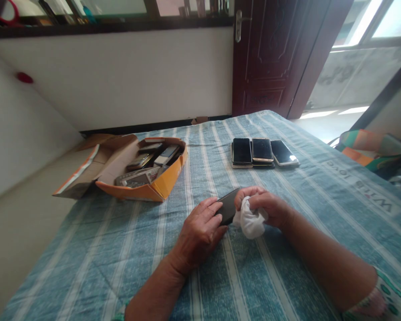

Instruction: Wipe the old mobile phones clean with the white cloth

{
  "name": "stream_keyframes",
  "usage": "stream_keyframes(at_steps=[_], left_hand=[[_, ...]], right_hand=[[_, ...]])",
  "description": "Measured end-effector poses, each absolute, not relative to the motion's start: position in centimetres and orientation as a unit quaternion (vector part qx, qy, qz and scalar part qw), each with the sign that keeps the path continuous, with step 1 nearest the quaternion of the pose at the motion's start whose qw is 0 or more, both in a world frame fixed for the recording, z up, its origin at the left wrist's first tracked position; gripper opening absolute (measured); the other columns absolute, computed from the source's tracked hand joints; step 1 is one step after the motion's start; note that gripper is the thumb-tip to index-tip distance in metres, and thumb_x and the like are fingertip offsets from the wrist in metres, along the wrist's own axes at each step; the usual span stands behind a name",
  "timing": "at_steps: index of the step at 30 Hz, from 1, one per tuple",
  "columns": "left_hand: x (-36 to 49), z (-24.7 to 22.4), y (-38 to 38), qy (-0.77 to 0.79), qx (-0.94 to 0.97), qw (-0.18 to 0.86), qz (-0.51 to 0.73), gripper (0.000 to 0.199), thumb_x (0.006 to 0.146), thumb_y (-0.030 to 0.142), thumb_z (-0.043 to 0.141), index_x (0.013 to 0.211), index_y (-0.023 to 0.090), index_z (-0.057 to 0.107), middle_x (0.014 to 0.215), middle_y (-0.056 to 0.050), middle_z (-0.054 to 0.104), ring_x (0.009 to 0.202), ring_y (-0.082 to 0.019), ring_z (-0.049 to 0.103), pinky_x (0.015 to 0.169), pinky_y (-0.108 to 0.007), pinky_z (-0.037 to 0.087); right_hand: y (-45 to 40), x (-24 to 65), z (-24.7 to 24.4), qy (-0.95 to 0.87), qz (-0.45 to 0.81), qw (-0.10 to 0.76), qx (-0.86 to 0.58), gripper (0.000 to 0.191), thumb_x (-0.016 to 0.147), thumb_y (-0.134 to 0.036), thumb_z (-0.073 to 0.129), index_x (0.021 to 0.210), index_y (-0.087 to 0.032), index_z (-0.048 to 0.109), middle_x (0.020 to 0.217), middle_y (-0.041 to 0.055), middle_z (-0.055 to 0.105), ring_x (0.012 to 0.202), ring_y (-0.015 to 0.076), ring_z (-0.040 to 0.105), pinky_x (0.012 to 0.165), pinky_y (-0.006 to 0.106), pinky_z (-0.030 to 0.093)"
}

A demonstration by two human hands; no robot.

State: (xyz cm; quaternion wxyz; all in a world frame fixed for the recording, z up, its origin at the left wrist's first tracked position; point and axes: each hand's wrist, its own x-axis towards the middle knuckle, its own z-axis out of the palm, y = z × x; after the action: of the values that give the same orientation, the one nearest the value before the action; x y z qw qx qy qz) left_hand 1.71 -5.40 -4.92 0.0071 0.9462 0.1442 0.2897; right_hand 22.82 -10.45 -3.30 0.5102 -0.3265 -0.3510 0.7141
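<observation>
A dark mobile phone is held low over the striped bedspread, tilted with its far end up to the right. My left hand grips its near left end, fingers across the top and thumb along the lower edge. In my right hand a crumpled white cloth is bunched, pressed by the fingers at the phone's right end. The fingertips and cloth hide that end. Whether the phone touches the bedspread I cannot tell.
An open orange cardboard box at the left holds several old phones. Farther back on the right, phones lie in three short stacks, among them a black one, a gold-edged one and a white one. Beyond stands a dark red door.
</observation>
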Motion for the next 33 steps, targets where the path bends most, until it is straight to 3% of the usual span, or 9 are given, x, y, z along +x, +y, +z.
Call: stream_keyframes(at_steps=[5, 13, 33], left_hand=[[1.7, -5.0, -5.7, 0.158, 0.948, -0.011, 0.275, 0.014, 0.086, 0.021, 0.062, 0.093, 0.011, 0.067, 0.115, -0.016, 0.069, 0.118, -0.033, 0.057, 0.094, -0.05, 0.056], [1.8, -5.4, -7.3, 0.205, 0.951, -0.051, 0.225, 0.039, 0.086, 0.035, 0.064, 0.111, 0.005, 0.063, 0.129, -0.024, 0.059, 0.124, -0.041, 0.052, 0.091, -0.058, 0.053], [2.0, -6.2, -8.0, 0.268, 0.946, -0.064, 0.168, 0.074, 0.082, 0.058, 0.061, 0.132, 0.006, 0.048, 0.142, -0.027, 0.046, 0.133, -0.041, 0.043, 0.099, -0.057, 0.045]], right_hand=[[-10.5, 23.9, -3.2, -0.347, 0.689, 0.535, -0.344, 0.014, 0.055, -0.016, 0.065, 0.068, -0.011, 0.07, 0.056, 0.0023, 0.063, 0.045, 0.0086, 0.05, 0.043, 0.019, 0.037], [-9.5, 24.7, -3.8, -0.292, 0.596, 0.613, -0.428, 0.014, 0.058, -0.02, 0.069, 0.071, -0.014, 0.068, 0.059, 0.0016, 0.062, 0.049, 0.0108, 0.052, 0.045, 0.021, 0.04], [-9.2, 24.1, -4.3, -0.281, 0.601, 0.582, -0.469, 0.016, 0.062, -0.021, 0.068, 0.076, -0.014, 0.068, 0.059, -0.0002, 0.061, 0.047, 0.0092, 0.049, 0.042, 0.02, 0.036]])
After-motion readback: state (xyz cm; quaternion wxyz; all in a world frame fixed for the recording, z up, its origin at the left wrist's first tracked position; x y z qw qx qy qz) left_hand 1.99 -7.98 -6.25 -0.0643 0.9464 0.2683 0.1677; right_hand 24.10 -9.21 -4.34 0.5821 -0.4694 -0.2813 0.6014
